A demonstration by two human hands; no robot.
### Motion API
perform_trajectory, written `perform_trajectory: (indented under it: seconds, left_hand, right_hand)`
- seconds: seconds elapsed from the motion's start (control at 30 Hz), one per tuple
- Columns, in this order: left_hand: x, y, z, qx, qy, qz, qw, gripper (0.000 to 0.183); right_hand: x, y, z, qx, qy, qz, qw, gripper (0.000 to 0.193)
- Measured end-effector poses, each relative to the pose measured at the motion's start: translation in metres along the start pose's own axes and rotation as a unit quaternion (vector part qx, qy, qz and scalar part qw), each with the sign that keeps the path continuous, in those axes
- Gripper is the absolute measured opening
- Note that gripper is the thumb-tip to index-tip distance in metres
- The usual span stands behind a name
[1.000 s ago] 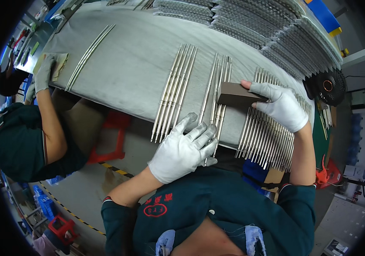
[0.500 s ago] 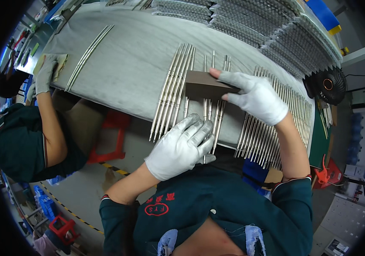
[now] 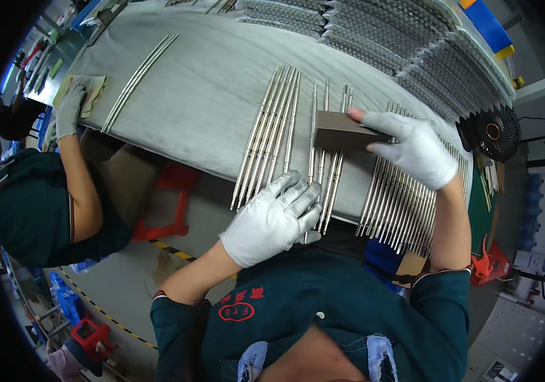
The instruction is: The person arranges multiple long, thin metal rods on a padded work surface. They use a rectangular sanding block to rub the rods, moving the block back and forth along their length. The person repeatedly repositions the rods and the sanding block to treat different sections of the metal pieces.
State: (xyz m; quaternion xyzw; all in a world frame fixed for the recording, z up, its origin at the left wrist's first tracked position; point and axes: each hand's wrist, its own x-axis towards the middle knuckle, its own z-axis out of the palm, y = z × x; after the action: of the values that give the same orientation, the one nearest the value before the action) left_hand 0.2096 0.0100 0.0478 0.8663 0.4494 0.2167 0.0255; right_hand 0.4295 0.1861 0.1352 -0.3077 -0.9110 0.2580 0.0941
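Observation:
My right hand (image 3: 415, 149), in a white glove with bare fingertips showing, grips a brown rectangular block (image 3: 349, 132) between thumb and fingers. The block lies across a few slim metal rods (image 3: 332, 181) on the cloth-covered table. Close to the table's front edge, my gloved left hand (image 3: 269, 219) has its fingers bent over the near ends of rods, thumb underneath; which rods it grips is partly hidden. Just left of these lies a bunch of several shiny stepped rods (image 3: 263, 137). A wide row of similar rods (image 3: 390, 207) lies to the right, partly beneath my right forearm.
Stacked bubble-wrapped packs (image 3: 387, 38) line the back right, with a black fan (image 3: 492, 130) beside them. Farther left, a few rods (image 3: 139, 83) lie apart near a co-worker's gloved hand (image 3: 70, 111) on a cloth. A red stool (image 3: 174, 204) stands below the table.
My right hand has slid the block to the right across the rods. My left hand stays at the rods' near ends. The whole view has shifted slightly.

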Motion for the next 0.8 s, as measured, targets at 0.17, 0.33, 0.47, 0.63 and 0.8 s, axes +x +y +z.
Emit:
perform_trajectory:
  seconds: [0.17,0.33,0.47,0.63,0.8]
  left_hand:
    - [-0.001,-0.005,-0.002,-0.008,-0.036,-0.02,0.999,0.062]
    - [-0.001,-0.002,-0.007,-0.004,-0.087,-0.027,0.996,0.071]
    - [0.003,-0.001,-0.006,-0.023,-0.088,-0.041,0.995,0.076]
    - [0.002,0.001,0.0,0.006,-0.076,-0.046,0.996,0.081]
    - [0.013,-0.028,-0.024,0.127,-0.006,-0.168,0.978,0.072]
  right_hand:
    - [-0.088,0.029,-0.034,0.074,0.16,0.183,0.967,0.073]
    - [-0.15,0.065,-0.031,0.02,0.133,0.329,0.935,0.079]
    - [-0.162,0.066,-0.02,-0.229,0.17,0.248,0.926,0.078]
    - [-0.115,0.008,0.017,-0.203,0.087,0.128,0.967,0.077]
    - [-0.071,-0.033,0.065,-0.191,-0.036,0.031,0.98,0.072]
